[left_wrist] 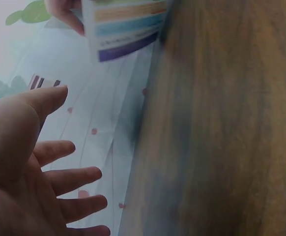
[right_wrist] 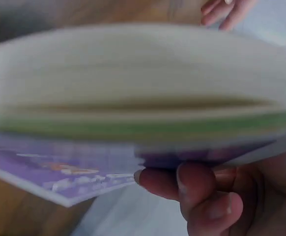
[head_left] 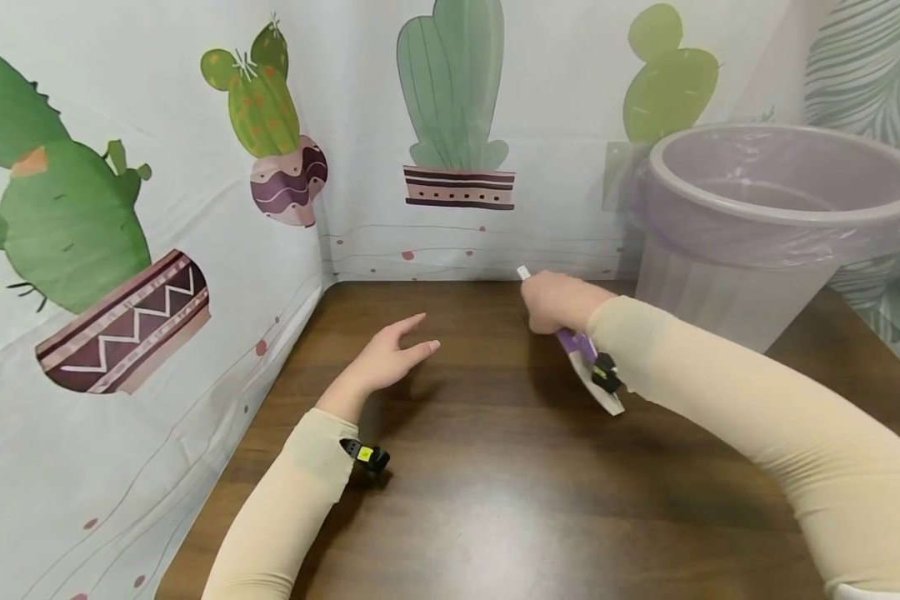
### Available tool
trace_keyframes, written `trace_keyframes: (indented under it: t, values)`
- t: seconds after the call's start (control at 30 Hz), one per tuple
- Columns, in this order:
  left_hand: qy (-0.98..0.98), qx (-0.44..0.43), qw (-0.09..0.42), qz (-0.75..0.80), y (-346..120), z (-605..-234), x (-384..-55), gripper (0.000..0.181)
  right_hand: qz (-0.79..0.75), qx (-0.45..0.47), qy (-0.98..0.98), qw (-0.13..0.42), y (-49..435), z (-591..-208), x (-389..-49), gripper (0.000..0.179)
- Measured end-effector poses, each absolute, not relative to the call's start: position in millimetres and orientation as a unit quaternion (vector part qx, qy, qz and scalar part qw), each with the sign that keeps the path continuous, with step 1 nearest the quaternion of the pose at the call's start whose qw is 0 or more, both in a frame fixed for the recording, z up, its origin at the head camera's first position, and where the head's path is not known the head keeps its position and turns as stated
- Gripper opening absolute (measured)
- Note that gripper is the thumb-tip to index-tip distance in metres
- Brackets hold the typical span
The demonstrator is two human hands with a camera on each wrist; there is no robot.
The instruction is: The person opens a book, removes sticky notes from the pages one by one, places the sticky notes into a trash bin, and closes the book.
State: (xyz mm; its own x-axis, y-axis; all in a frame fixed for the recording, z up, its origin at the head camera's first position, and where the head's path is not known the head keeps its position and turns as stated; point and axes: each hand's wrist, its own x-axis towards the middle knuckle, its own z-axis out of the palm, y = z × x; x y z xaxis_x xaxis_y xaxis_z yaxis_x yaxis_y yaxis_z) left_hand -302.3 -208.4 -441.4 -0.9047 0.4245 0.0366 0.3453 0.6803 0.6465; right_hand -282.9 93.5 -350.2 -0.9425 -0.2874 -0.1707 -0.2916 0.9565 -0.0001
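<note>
My right hand (head_left: 560, 300) grips a book (head_left: 574, 343) over the far right part of the table. The book stands roughly on edge, its purple cover partly hidden behind the hand and sleeve. In the right wrist view its thick page block (right_wrist: 143, 69) looks blurred, with the fingers (right_wrist: 197, 187) curled against the purple cover. Coloured stripes show on the book (left_wrist: 126, 29) in the left wrist view. Over the table's left half, my left hand (head_left: 390, 358) holds nothing, its fingers spread and the thumb apart.
A large bin (head_left: 735, 283) with a clear plastic liner stands at the right rear, close to the right forearm. The brown wooden table (head_left: 480, 483) meets a cloth backdrop (head_left: 367, 125) printed with cacti at the back and left.
</note>
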Motion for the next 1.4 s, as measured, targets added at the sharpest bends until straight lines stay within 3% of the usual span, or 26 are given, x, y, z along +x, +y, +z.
trace_keyframes:
  t: [0.3, 0.53, 1.03, 1.2, 1.4]
  values:
    - [0.902, 0.194, 0.068, 0.379, -206, -445, -306, 0.075, -0.02, -0.145, 0.982, 0.12, 42, -388, -293, 0.009]
    - [0.905, 0.197, 0.063, 0.371, -207, -447, -305, 0.072, -0.132, -0.131, 0.967, 0.173, 18, -423, -302, 0.014]
    - [0.91, 0.229, 0.08, 0.336, -202, -455, -304, 0.071, -0.22, -0.118, 0.95, 0.187, 23, -448, -311, 0.025]
    - [0.908, 0.252, 0.114, 0.316, -199, -461, -299, 0.073, -0.265, -0.102, 0.936, 0.206, 26, -454, -310, 0.021]
    - [0.905, 0.274, 0.15, 0.29, -196, -461, -294, 0.08, -0.287, -0.105, 0.93, 0.202, 24, -455, -308, 0.033]
